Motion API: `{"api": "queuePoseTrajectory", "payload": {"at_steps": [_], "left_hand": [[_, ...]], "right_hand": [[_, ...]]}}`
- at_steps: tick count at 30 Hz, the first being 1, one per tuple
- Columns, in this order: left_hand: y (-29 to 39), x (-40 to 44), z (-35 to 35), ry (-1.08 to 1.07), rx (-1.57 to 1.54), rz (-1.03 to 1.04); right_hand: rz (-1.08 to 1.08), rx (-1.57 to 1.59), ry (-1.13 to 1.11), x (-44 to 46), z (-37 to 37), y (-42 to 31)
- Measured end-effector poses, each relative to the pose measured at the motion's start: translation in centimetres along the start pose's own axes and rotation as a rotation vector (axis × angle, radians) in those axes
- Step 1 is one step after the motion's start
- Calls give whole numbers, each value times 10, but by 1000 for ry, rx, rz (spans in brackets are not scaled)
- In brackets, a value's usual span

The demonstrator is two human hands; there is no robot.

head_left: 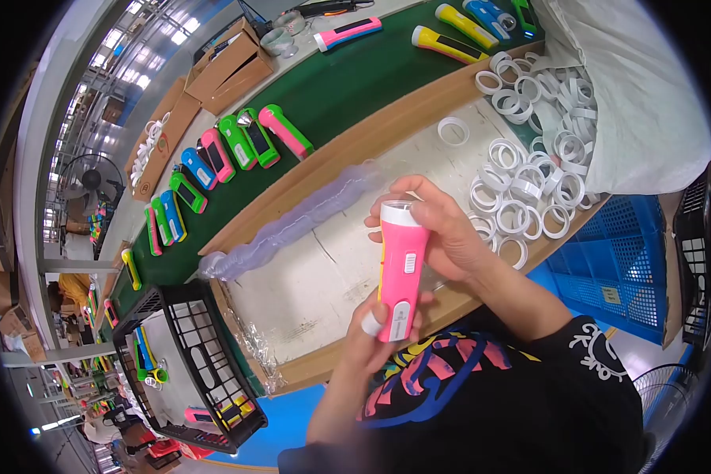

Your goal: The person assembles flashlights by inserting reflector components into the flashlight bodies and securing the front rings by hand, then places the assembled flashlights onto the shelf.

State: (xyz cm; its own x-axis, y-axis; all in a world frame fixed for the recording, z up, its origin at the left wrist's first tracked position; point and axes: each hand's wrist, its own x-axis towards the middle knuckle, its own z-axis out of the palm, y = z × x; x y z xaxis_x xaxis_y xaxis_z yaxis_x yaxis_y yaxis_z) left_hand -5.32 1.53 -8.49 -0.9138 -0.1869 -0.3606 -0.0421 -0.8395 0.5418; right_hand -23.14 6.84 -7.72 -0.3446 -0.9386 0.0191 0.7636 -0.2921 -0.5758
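Observation:
A pink flashlight with a white head, a grey-white slide switch and a yellow edge stands nearly upright before me. My left hand is closed around its lower end; something white shows at the thumb, which I cannot make out. My right hand grips the white head at the top, fingers and thumb wrapped round its rim. To the right lies a heap of white plastic rings, and a single white ring sits apart from it. Left of the flashlight lies a long sleeve of stacked clear discs.
A wooden-edged tray holds the rings and sleeve. Beyond it, a green belt carries several coloured flashlights. A black crate stands lower left, a blue basket right, a white sack upper right.

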Motion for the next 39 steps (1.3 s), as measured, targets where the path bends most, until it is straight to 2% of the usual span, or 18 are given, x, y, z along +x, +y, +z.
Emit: {"api": "queuePoseTrajectory", "payload": {"at_steps": [2,3,6,8,10,12,13,17,22,24,28,29,31,32,35,36,38,39], "left_hand": [[0,3,7,193,798,315],[0,1,9,204,790,324],[-4,-5,19,210,563,102],[-6,-15,32,-95,-74,-100],[-19,-9,34,-188,-244,-79],[-19,-3,28,186,935,450],[-8,0,28,334,1180,484],[-20,21,4,429,1308,599],[-13,24,3,379,1238,515],[2,16,2,77,106,-20],[-10,18,-13,19,-344,-63],[-6,23,-12,-86,-238,-88],[-3,25,6,197,338,35],[-3,29,7,247,1063,279],[1,35,23,292,1190,300],[0,34,23,292,1189,299],[-7,31,24,65,183,-71],[-9,28,30,43,91,-84]], "right_hand": [[-65,-64,93,-1,7,1],[-52,-67,84,-2,12,1],[-131,-119,74,-4,19,1],[-110,252,-190,-6,13,5],[-110,355,-251,-7,13,5],[-206,96,-122,-13,10,0],[-237,-125,15,-17,12,-3],[-252,-301,188,-14,4,7],[-25,-221,321,-5,1,-8],[44,85,293,-1,-17,-7],[91,-165,226,-6,-19,-23],[81,-159,235,-6,-21,-24],[38,-356,305,-3,-24,-25],[31,-354,311,-3,-23,-27],[-17,-465,334,-3,-16,-29],[-12,-273,294,-5,-14,-27],[-24,-53,260,-6,-7,-28],[-25,-52,264,-7,-5,-28]]}}
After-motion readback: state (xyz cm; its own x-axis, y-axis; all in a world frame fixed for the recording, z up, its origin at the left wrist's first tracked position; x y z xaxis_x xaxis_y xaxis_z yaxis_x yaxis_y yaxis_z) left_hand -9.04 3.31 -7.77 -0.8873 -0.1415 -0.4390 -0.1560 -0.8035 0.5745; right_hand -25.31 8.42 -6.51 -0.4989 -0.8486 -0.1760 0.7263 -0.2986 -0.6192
